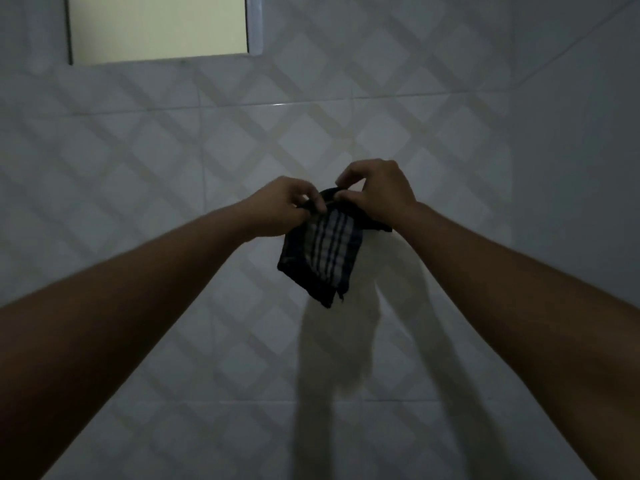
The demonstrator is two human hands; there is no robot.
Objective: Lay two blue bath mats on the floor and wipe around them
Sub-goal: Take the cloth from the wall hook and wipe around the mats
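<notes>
Two hands, left hand (280, 207) and right hand (377, 194), pinch the top edge of a dark, white-striped folded cloth (322, 251) hanging before the tiled wall (173, 168).

From where I stand, nothing here can be read. The striped cloth (322, 252) at the centre of the frame carries only plain lines, with no label or brand showing. The tiled wall (138, 174) behind it bears a diamond pattern but no letters, numbers or signs.
</notes>
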